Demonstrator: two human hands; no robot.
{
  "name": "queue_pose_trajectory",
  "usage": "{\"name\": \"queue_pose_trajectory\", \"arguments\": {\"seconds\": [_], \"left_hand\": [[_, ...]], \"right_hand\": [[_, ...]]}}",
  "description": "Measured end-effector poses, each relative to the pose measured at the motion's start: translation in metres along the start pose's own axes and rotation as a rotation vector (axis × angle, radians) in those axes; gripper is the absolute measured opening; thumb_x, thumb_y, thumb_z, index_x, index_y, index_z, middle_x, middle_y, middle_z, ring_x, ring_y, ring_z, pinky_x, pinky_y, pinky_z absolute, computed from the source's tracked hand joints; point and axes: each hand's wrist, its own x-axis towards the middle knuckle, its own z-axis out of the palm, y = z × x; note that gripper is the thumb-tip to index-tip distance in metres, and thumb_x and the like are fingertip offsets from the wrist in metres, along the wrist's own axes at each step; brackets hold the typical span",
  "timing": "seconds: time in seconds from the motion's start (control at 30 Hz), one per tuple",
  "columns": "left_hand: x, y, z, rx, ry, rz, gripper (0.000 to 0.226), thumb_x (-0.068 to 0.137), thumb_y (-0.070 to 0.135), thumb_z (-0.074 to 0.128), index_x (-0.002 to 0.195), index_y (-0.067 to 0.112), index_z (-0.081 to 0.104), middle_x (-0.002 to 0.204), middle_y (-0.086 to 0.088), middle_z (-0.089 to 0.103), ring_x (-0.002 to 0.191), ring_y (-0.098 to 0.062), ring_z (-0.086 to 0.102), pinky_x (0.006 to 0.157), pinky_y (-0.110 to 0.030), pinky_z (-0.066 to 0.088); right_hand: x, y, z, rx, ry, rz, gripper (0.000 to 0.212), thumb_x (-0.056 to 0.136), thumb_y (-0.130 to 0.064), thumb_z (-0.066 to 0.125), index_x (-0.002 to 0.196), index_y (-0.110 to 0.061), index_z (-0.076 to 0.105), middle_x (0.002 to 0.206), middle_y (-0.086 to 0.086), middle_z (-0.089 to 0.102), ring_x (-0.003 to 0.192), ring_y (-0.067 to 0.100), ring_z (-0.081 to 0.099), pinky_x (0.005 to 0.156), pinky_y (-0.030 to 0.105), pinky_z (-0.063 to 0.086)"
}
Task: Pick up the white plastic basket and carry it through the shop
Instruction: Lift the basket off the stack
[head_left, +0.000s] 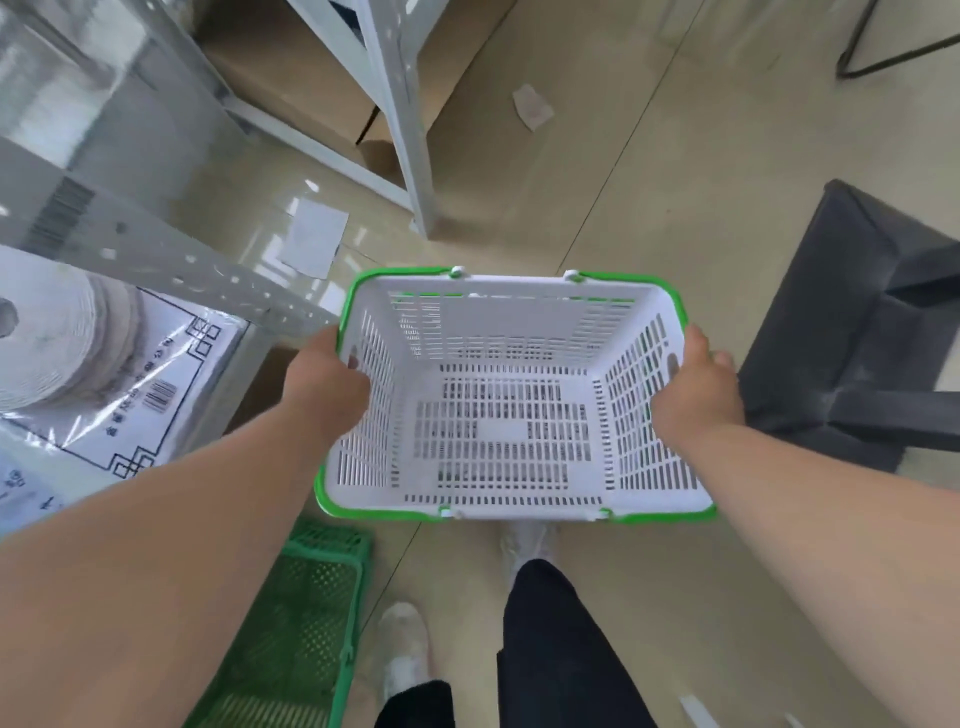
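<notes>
While both bare arms reach forward from the near edge of the view, the left hand (332, 371) is wrapped over the left rim of the white plastic basket (506, 400), thumb inside against the slotted wall, and the right hand (696, 384) grips the right rim in the same way, fingers curled over the outside. Basket is held in the air between the two hands, above the floor (649, 171), mouth up and empty; its green handles (400, 273) lie folded down along the rim. Below the basket, near side, two legs in black trousers (561, 639) and light shoes (402, 649) stand on the floor. A green basket (296, 629) sits on the floor at near left, just beside the left forearm. Floor is glossy beige tile with thin joint lines and window reflections at centre left. Two loose pieces of paper lie on it: one white sheet (314, 244) just beyond the basket's far left corner, one crumpled scrap (532, 106) further off. At left, grey perforated metal shelving (218, 270) carries plastic-wrapped goods with a printed label and barcode (140, 384). Brown cardboard boxes (291, 88) rest at floor level under a white shelf frame (405, 119) at far centre. A dark chair base (857, 322) stands at right, close to the right hand, and a thin black metal frame (883, 57) shows at far right.
</notes>
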Motion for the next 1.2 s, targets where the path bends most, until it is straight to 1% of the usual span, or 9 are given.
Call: {"name": "queue_pose_trajectory", "arguments": {"seconds": [0.33,0.43,0.5,0.6,0.73,0.83,0.97,1.07,1.2], "left_hand": [[0.023,0.028,-0.003,0.054,-0.033,-0.038,0.021,0.091,0.011,0.053,0.108,0.021,0.062,0.088,-0.002,0.068,0.085,-0.034,0.068,0.076,-0.040,0.054],[0.030,0.024,0.018,0.135,-0.095,-0.092,0.031,0.089,0.004,0.053,0.116,0.017,0.056,0.100,-0.011,0.068,0.091,-0.039,0.066,0.081,-0.044,0.057],[0.037,0.015,0.035,0.182,-0.127,-0.119,0.040,0.090,0.001,0.050,0.127,0.016,0.050,0.105,-0.016,0.067,0.093,-0.041,0.066,0.084,-0.049,0.059],[0.050,-0.002,0.064,0.215,-0.143,-0.137,0.050,0.093,-0.001,0.047,0.138,0.020,0.045,0.106,-0.015,0.064,0.091,-0.040,0.064,0.080,-0.045,0.056],[0.069,-0.019,0.092,0.202,-0.099,-0.150,0.038,0.091,0.000,0.049,0.121,0.023,0.053,0.090,-0.004,0.058,0.087,-0.034,0.057,0.076,-0.040,0.048],[0.075,-0.026,0.106,0.219,-0.130,-0.149,0.038,0.090,0.006,0.053,0.125,0.023,0.054,0.101,-0.004,0.062,0.090,-0.035,0.061,0.078,-0.039,0.050],[0.083,-0.033,0.118,0.179,-0.158,-0.183,0.037,0.093,0.007,0.055,0.125,0.023,0.045,0.110,-0.009,0.069,0.093,-0.038,0.067,0.079,-0.045,0.057],[0.082,-0.034,0.117,0.195,-0.176,-0.198,0.048,0.095,0.008,0.053,0.137,0.026,0.040,0.112,-0.011,0.070,0.096,-0.039,0.069,0.082,-0.050,0.059],[0.062,-0.024,0.098,0.179,-0.197,-0.239,0.050,0.095,0.002,0.052,0.137,0.025,0.039,0.105,-0.008,0.066,0.090,-0.036,0.067,0.080,-0.050,0.060]], "right_hand": [[0.040,-0.023,-0.019,0.054,-0.068,0.018,0.062,0.086,-0.015,0.048,0.145,-0.031,0.034,0.120,0.013,0.054,0.106,0.040,0.060,0.084,0.044,0.053],[0.052,-0.009,0.006,0.088,-0.136,0.077,0.049,0.083,-0.016,0.050,0.130,-0.022,0.040,0.110,0.011,0.062,0.090,0.037,0.063,0.074,0.041,0.054],[0.058,0.002,0.026,0.100,-0.175,0.106,0.049,0.088,-0.011,0.053,0.135,-0.017,0.040,0.110,0.011,0.064,0.087,0.034,0.060,0.071,0.037,0.048],[0.069,0.018,0.059,0.083,-0.180,0.089,0.063,0.086,-0.014,0.057,0.145,-0.015,0.036,0.123,0.013,0.062,0.100,0.036,0.061,0.080,0.040,0.050],[0.083,0.022,0.096,-0.002,-0.220,0.075,0.095,0.089,-0.018,0.064,0.165,-0.014,0.006,0.153,0.020,0.038,0.136,0.039,0.045,0.105,0.043,0.042],[0.086,0.018,0.109,0.003,-0.207,0.109,0.104,0.092,-0.021,0.065,0.166,-0.022,-0.007,0.162,0.017,0.027,0.146,0.037,0.034,0.109,0.042,0.039],[0.096,0.025,0.121,0.269,-0.185,0.249,0.096,0.092,-0.011,0.057,0.163,-0.046,0.003,0.129,-0.003,0.059,0.104,0.030,0.064,0.082,0.031,0.047],[0.101,0.028,0.117,0.269,-0.175,0.215,0.072,0.091,-0.011,0.057,0.151,-0.039,0.031,0.110,-0.004,0.066,0.098,0.029,0.066,0.079,0.031,0.047],[0.094,0.020,0.093,0.262,-0.164,0.193,0.070,0.089,-0.010,0.051,0.150,-0.040,0.032,0.111,-0.001,0.069,0.093,0.030,0.067,0.079,0.035,0.055]]}}
